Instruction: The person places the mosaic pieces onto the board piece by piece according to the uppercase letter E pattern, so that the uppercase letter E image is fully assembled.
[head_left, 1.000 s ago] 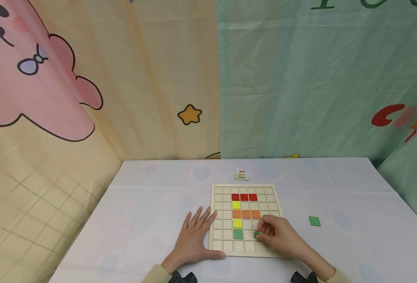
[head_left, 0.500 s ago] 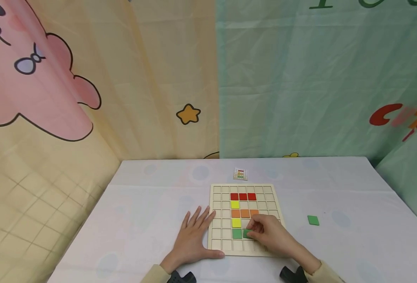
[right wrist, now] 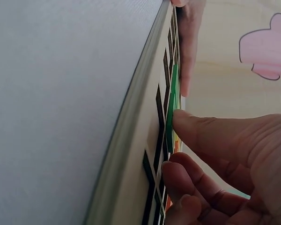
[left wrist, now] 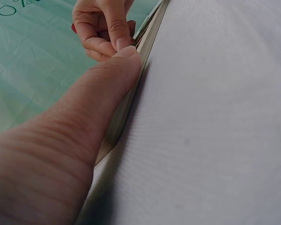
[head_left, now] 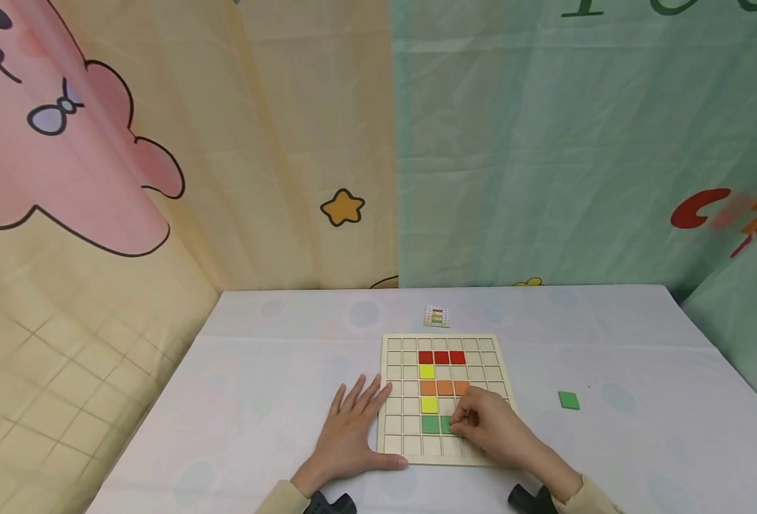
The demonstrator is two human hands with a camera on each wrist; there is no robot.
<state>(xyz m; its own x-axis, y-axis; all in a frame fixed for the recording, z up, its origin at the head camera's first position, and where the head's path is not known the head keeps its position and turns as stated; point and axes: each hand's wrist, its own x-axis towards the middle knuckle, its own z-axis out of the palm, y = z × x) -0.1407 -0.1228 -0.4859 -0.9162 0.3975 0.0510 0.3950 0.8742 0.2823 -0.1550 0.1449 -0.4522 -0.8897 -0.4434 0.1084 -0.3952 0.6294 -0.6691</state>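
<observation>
A wooden grid board (head_left: 393,426) lies on the table. Its squares hold a row of red tiles (head_left: 441,358), single yellow tiles (head_left: 429,405), a row of orange tiles (head_left: 444,387) and a green tile (head_left: 430,425). Beside that one, a second green tile (head_left: 445,425) is at the fingertips of my right hand (head_left: 496,425), partly covered by them. In the right wrist view, the thumb (right wrist: 189,125) touches this green tile and the other fingers are curled close by. My left hand (head_left: 344,439) lies spread along the board's left side, its thumb at the near-left corner.
Another green tile (head_left: 568,400) lies loose on the white tablecloth (head_left: 648,442), right of the board. Behind the board lies a small pattern card (head_left: 437,316). Printed curtains (head_left: 288,143) hang at the back and left of the table.
My right hand has moved left with the green tile, bringing it against the first green tile; over the last half second it has barely shifted. The left hand has stayed in place.
</observation>
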